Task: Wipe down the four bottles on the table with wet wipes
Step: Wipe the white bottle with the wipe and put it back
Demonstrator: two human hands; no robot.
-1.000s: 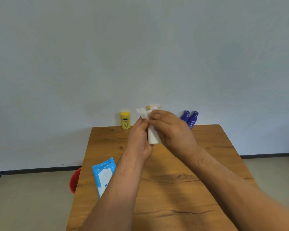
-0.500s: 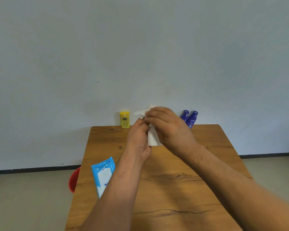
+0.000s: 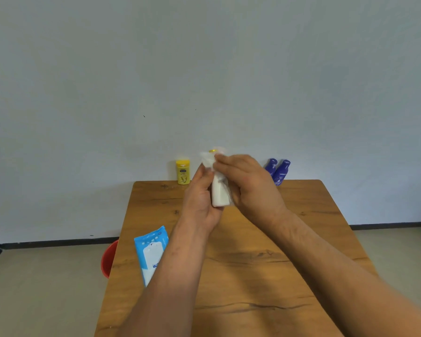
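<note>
Over table (image 3: 301, 239), left hand (image 3: 199, 198) grips white bottle (image 3: 219, 196); right hand (image 3: 248, 186) pinching wipe (image 3: 206, 159), cap (image 3: 213, 151) re-exposed.

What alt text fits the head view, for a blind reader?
The left hand grips a white bottle above a table while the right hand presses a wet wipe around its top. A yellow bottle, two blue bottles and a wipes pack are on it.

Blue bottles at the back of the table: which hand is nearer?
Right. The right hand, pinching the wipe against the white bottle, is just left of the blue bottles in view. The left hand grips the white bottle from the other side, farther left.
</note>
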